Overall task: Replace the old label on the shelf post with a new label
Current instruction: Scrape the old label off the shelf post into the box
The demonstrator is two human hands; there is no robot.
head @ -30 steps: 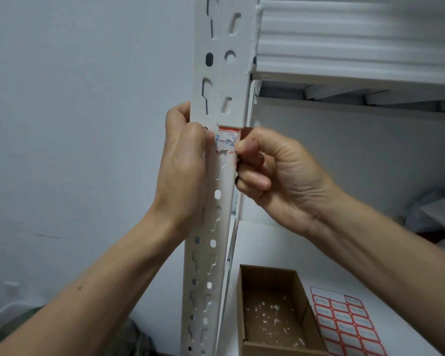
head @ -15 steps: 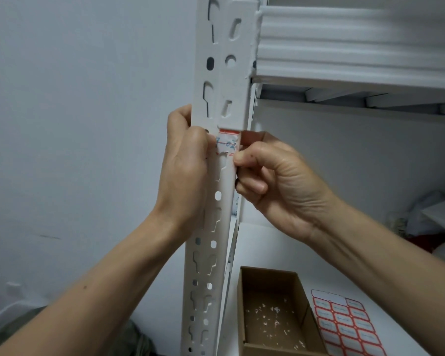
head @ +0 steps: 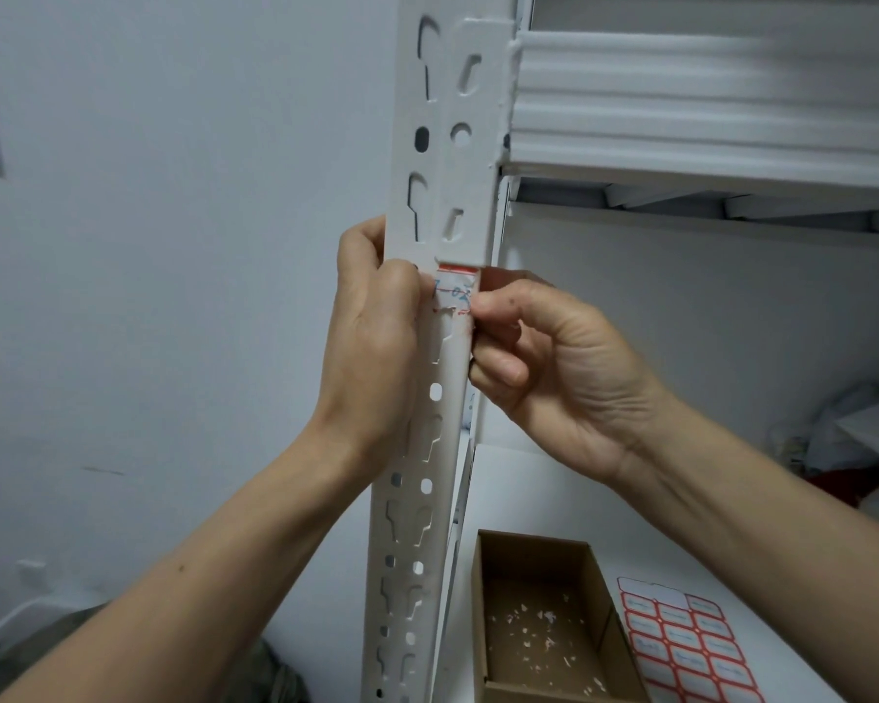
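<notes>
A white slotted shelf post runs top to bottom through the middle of the view. A small old label, white with a red border and blue handwriting, is stuck on its front face; its lower edge is torn. My left hand wraps round the post from the left, thumb by the label's left edge. My right hand has curled fingers, its thumb and forefinger tips at the label's lower right corner. A sheet of new red-bordered labels lies on the lower shelf.
An open brown cardboard box with small paper scraps inside stands on the white lower shelf, left of the label sheet. An upper shelf beam juts right from the post. A plain wall is on the left; bags lie far right.
My right thumb and forefinger have shifted down a little along the label's right edge. The label's lower part looks more frayed. My left hand holds still.
</notes>
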